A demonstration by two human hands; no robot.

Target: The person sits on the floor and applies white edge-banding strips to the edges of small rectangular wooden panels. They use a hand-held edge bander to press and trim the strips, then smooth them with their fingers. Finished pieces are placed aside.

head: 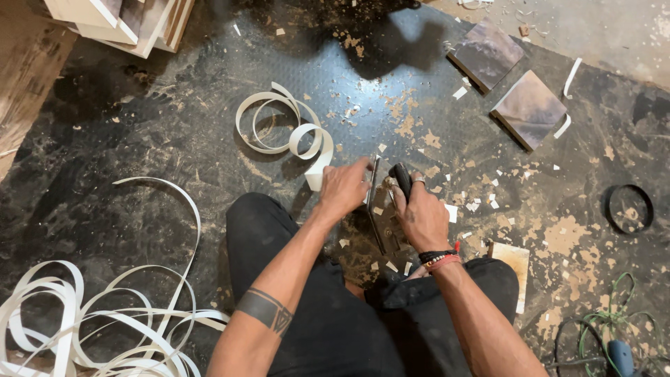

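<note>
Dusty floor, hands perhaps gripping panel

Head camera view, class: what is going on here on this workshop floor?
A person sits on a dark, chip-strewn floor, holding a thin flat panel on edge between their legs. The left hand steadies its top edge, beside a strip of white edge banding that trails from a loose coil. The right hand grips a black-handled tool against the panel. Two brown square boards lie further away, and a heap of white strips lies to the left.
</note>
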